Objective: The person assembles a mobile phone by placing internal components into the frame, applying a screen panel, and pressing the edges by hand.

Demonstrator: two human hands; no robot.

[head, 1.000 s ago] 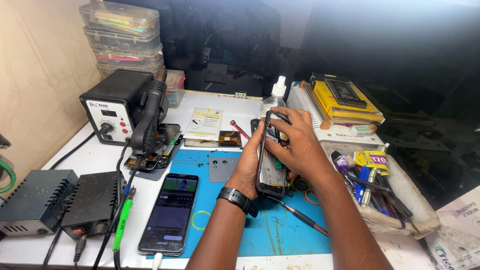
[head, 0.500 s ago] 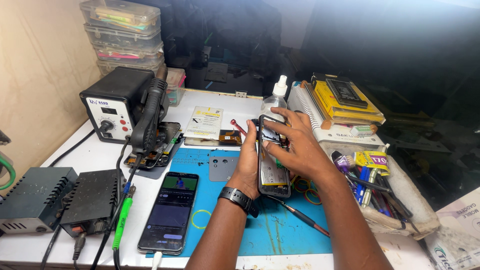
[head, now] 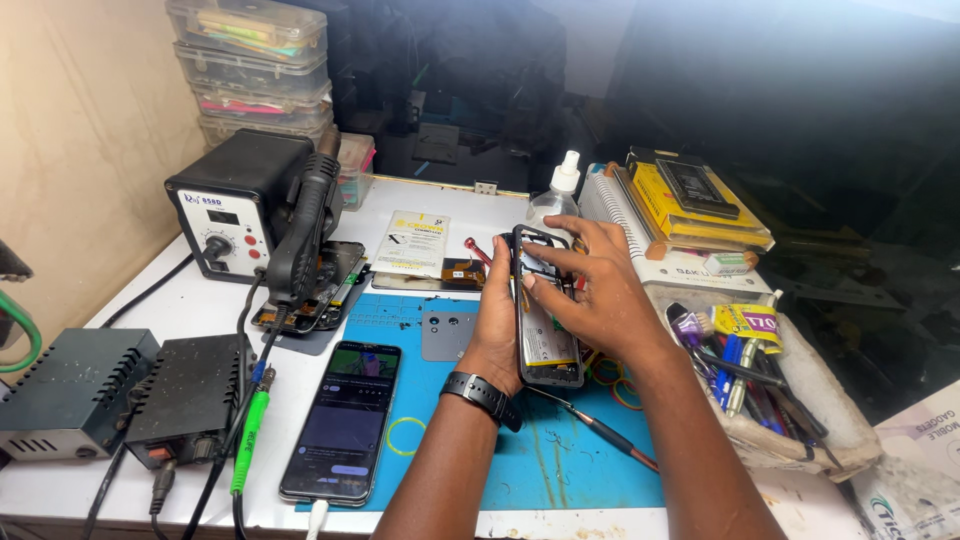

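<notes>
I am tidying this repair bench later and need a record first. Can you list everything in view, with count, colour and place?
opened phone: one, black frame with its insides showing, held upright over the mat
blue mat: one, bench centre
lit phone: one, black, flat on the mat's left edge
hot air station: one, black, back left
power boxes: two, dark grey, front left
storage boxes: a stack, clear, back left corner
squeeze bottle: one, clear with white cap, behind the hands
screwdriver: one, dark handle, on the mat
tool tray: one, whitish, right, full of pens and tools
left hand: grips the opened phone's left side, black watch on wrist
right hand: fingers rest on the opened phone's insides
</notes>
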